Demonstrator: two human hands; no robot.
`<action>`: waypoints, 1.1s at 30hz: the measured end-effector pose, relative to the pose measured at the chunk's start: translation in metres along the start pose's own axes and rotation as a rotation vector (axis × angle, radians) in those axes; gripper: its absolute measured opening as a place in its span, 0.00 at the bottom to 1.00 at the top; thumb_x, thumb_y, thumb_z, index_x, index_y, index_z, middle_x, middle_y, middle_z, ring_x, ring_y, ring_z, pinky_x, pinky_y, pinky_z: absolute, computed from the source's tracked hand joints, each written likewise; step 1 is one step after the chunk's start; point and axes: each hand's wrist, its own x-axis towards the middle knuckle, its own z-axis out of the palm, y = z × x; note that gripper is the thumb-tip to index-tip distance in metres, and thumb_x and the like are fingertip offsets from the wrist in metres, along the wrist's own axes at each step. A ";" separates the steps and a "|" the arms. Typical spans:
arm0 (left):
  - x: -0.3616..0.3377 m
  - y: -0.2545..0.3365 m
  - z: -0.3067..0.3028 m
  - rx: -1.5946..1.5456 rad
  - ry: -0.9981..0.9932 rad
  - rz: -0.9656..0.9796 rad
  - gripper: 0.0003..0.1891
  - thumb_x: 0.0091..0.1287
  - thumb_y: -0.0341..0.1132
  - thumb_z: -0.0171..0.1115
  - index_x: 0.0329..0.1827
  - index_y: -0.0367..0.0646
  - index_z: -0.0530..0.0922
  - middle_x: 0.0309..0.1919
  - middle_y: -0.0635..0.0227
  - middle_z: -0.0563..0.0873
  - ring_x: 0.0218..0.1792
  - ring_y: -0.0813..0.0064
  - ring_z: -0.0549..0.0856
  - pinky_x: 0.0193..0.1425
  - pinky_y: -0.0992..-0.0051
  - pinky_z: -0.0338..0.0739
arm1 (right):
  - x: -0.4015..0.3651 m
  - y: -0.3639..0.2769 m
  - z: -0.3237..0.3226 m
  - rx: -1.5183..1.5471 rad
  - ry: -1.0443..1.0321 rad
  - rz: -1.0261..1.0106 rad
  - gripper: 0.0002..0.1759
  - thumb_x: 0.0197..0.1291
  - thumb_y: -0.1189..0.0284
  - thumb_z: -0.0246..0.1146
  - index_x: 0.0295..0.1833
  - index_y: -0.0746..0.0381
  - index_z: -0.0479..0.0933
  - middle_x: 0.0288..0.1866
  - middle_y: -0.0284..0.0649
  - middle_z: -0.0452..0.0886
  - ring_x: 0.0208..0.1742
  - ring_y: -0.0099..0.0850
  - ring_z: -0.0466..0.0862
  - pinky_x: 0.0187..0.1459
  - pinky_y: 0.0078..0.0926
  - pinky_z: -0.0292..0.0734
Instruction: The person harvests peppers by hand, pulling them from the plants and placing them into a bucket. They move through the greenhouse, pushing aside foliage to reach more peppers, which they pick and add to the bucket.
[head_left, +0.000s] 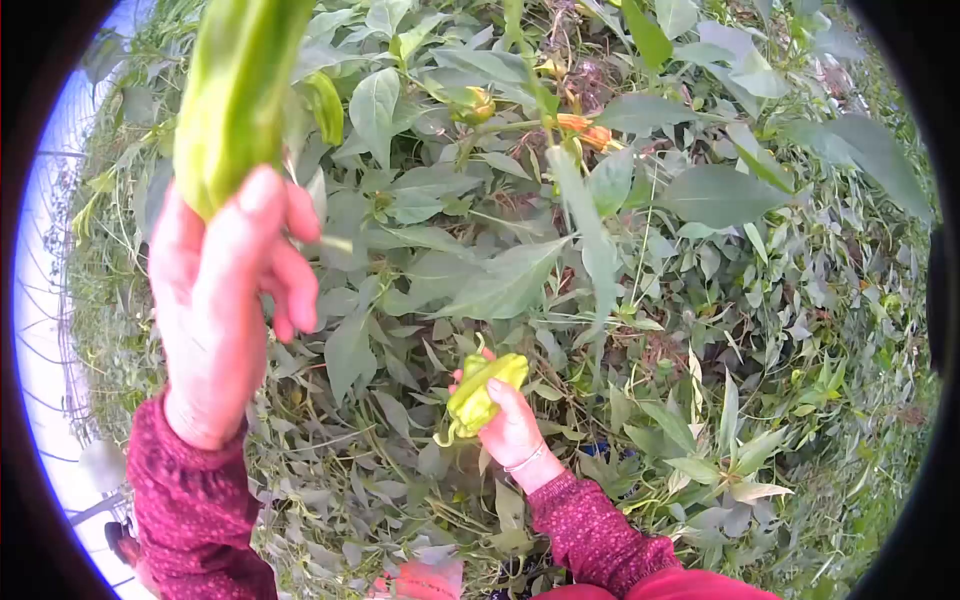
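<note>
Grip of the left hand (215,300), raised near the camera, clamps a long glossy green pepper (235,90). Right hand (512,425), low among leafy green plants (700,200), is closed on a yellow-green pepper (480,390).

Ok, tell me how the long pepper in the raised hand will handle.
The pepper is probably stiff: it stands straight above the left hand without drooping. Its glossy skin may be slippery. Held by one end only, it seems light for its size.
</note>
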 end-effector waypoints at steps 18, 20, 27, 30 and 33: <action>-0.167 -0.171 0.033 0.838 -0.669 -0.183 0.22 0.60 0.40 0.60 0.48 0.31 0.69 0.19 0.57 0.79 0.24 0.56 0.82 0.27 0.62 0.77 | -0.012 0.010 -0.026 -0.054 -0.052 0.119 0.46 0.49 0.58 0.67 0.71 0.56 0.52 0.67 0.36 0.63 0.67 0.33 0.64 0.68 0.37 0.57; -0.155 -0.179 0.018 0.692 -0.733 -0.147 0.19 0.60 0.39 0.60 0.47 0.35 0.71 0.21 0.57 0.80 0.25 0.58 0.83 0.30 0.62 0.77 | -0.011 0.010 -0.023 -0.095 -0.044 0.111 0.46 0.49 0.57 0.66 0.71 0.58 0.52 0.67 0.37 0.64 0.66 0.34 0.65 0.67 0.36 0.59; -0.065 -0.295 -0.035 1.159 -0.547 0.237 0.17 0.63 0.36 0.50 0.55 0.45 0.74 0.47 0.57 0.80 0.49 0.61 0.79 0.53 0.71 0.73 | -0.012 0.006 -0.013 0.047 0.013 0.193 0.45 0.50 0.55 0.65 0.70 0.58 0.54 0.65 0.38 0.66 0.64 0.34 0.68 0.66 0.37 0.62; -0.028 -0.312 -0.064 0.936 -0.320 -0.227 0.22 0.61 0.35 0.56 0.60 0.43 0.69 0.56 0.58 0.73 0.57 0.62 0.72 0.60 0.66 0.67 | -0.011 0.012 -0.017 0.025 -0.038 0.242 0.45 0.50 0.56 0.65 0.70 0.59 0.54 0.65 0.37 0.66 0.64 0.33 0.68 0.66 0.36 0.61; -0.019 -0.299 -0.104 1.472 -0.278 -0.318 0.28 0.59 0.41 0.60 0.63 0.43 0.67 0.57 0.58 0.72 0.58 0.61 0.71 0.59 0.63 0.67 | -0.014 0.016 -0.013 -0.104 0.030 0.266 0.46 0.47 0.53 0.66 0.69 0.60 0.56 0.64 0.39 0.67 0.64 0.35 0.69 0.66 0.38 0.62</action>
